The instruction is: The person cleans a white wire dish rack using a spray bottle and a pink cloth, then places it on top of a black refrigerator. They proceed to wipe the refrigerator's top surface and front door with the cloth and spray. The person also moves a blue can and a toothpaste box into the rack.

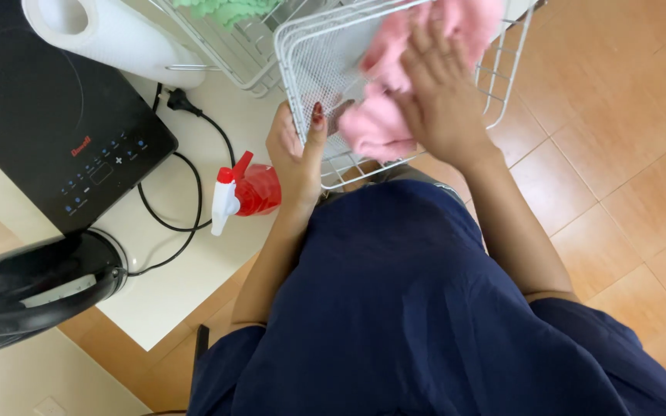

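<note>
Over the edge of the white worktop point(194, 270), a white wire basket point(310, 54) is being held tilted, its open side turned toward the person and its long axis running from lower left to upper right. The left hand point(296, 150) is gripping the basket's near left corner, thumb hooked over the rim and the other fingers closed round the wire from outside, so it is pinching the frame and steadying it. The right hand point(441, 100) is lying flat inside the basket, fingers spread and pressing a pink cloth point(379, 123) against the mesh floor. That cloth is sitting directly under and just left of the right palm, bunched in folds, with more of it showing above the fingertips toward the upper right. The right hand is therefore the one on the cloth, while the left is touching only the wire.

Just left of the left hand, a red spray bottle point(252, 191) with a white trigger is lying on the worktop. Farther left, a black induction hob point(40, 115), a black cable point(179, 208), a paper towel roll point(109, 31) and a black kettle point(32, 289) are resting. Behind the basket, a second wire rack point(229, 54) is holding something green point(225, 9).
</note>
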